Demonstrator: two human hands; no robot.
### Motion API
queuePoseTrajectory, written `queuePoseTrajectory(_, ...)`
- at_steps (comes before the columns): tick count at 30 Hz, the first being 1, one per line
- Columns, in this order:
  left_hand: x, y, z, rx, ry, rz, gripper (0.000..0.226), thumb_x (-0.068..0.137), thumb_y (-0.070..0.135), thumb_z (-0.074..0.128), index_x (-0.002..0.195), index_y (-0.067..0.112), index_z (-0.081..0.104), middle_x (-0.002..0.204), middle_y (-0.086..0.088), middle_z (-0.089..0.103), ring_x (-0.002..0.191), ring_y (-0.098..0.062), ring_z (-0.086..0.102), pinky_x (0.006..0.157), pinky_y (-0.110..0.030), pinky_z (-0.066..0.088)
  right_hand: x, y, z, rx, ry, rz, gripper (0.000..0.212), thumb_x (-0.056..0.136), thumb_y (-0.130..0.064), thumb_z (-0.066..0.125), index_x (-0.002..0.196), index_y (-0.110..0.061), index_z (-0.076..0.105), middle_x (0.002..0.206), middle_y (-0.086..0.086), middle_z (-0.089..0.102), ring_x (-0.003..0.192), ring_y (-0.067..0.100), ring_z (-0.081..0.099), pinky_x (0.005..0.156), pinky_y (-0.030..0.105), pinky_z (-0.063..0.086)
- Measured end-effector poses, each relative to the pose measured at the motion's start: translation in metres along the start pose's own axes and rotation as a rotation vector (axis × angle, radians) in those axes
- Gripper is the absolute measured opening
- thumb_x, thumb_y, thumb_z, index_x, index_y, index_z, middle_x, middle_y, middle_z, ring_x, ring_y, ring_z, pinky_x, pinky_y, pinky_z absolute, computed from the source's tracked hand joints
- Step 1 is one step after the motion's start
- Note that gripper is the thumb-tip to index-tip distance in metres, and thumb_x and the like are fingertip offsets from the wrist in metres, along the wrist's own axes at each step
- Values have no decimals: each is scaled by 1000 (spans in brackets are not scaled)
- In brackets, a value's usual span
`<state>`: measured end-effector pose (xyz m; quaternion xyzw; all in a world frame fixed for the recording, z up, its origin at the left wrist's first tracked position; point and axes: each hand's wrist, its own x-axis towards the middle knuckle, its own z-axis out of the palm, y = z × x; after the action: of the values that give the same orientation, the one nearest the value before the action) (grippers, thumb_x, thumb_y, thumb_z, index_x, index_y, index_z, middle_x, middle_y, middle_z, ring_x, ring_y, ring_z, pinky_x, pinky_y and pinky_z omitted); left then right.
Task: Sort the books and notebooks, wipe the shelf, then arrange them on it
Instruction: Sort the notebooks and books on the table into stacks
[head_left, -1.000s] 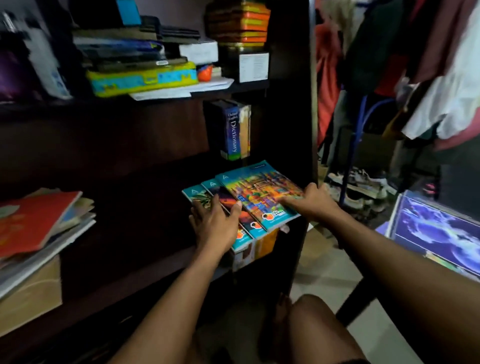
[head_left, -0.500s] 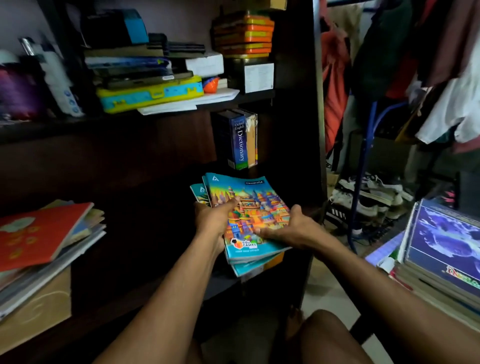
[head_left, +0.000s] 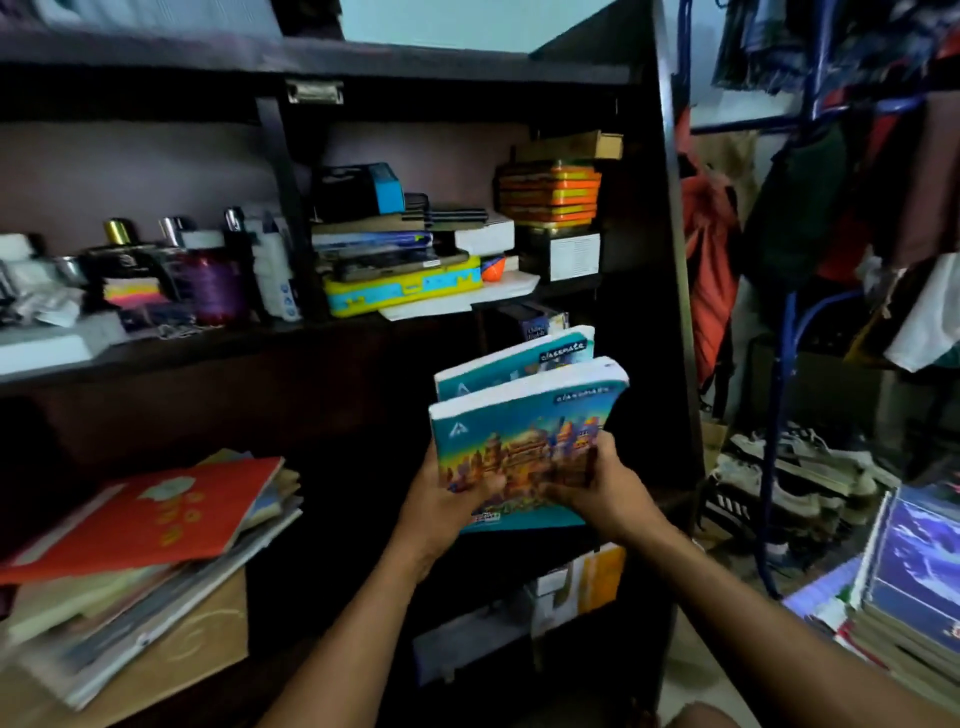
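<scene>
Both hands are holding a small stack of teal notebooks (head_left: 524, 431) upright in front of the dark wooden shelf unit (head_left: 660, 260), covers facing the camera. The left hand (head_left: 441, 499) is gripping the stack's lower left edge, thumb lying across the front cover and fingers curled behind. The right hand (head_left: 597, 491) is clasping the lower right edge the same way, thumb pressing on the cover. Both forearms are reaching up and inward toward the shelf unit, wrists close together below the stack. The rear notebook is standing higher than the front one. Just behind their top edges, inside the shelf unit, a blue dictionary (head_left: 535, 325) is standing. To the left in the same compartment, a messy pile of books topped by a red notebook (head_left: 156, 514) is lying flat.
</scene>
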<state>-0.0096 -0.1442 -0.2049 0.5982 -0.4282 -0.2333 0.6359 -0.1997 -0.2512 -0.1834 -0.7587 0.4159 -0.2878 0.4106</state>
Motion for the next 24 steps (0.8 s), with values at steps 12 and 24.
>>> queuePoseTrajectory(12,-51,151,244,-317,-63,303,65,70,11,84,117,23,42,118,4,65,100,-8,67,93,-38,56,-100,-8,-265,68,401,-95,56,80,-50,81,115,-18,52,106,-6,69,93,8,67,84,26,55)
queuePoseTrajectory(24,-6,178,525,471,-364,231,108,85,34,81,163,15,9,154,-16,25,133,-32,43,107,-33,36,-110,169,-470,-75,690,177,30,82,-37,83,103,-16,76,97,-1,78,88,13,72,82,33,57)
